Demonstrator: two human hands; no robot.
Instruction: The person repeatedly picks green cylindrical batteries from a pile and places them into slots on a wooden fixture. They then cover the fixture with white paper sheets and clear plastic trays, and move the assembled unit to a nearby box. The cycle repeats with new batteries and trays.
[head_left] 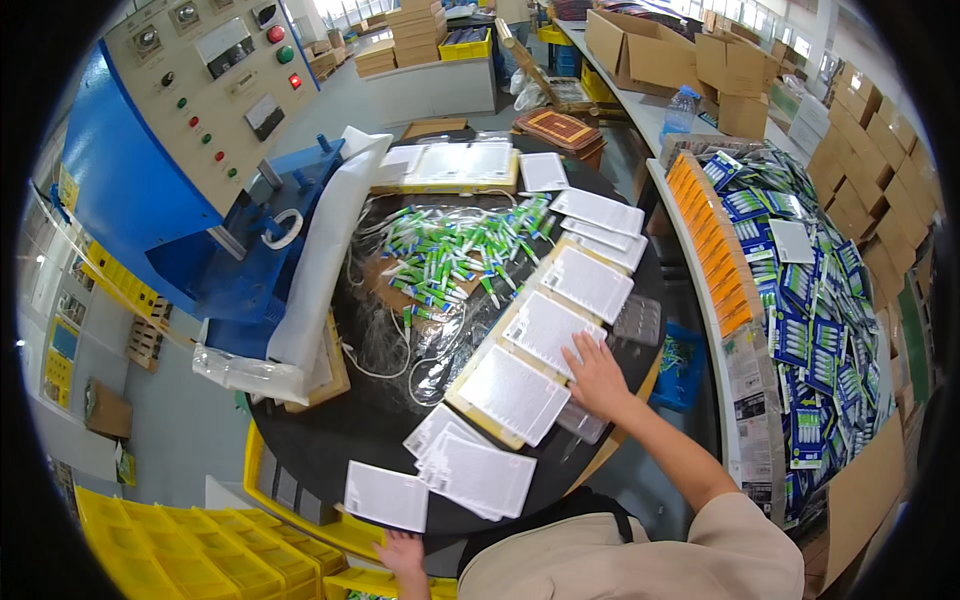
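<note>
My right hand (597,379) lies spread over a white rectangular backing card (552,333), fingers stretched across its right edge. This card sits in a row of similar cards on a pale yellow tray (452,398). At the near table edge, my left hand (403,554) is against the lower edge of a loose white card (387,497), its fingers apart and partly hidden. Between the hands lie overlapping white cards (478,475). Beyond the row, a heap of small green-and-white tubes (450,250) rests on clear plastic on the round black table (380,400).
A blue machine (130,160) with a control panel stands left. Another tray of cards (450,163) is at the far side. Clear plastic blisters (638,320) lie right of the row. Packed blister cards (800,330) fill the right bench; yellow bins (180,545) stand lower left.
</note>
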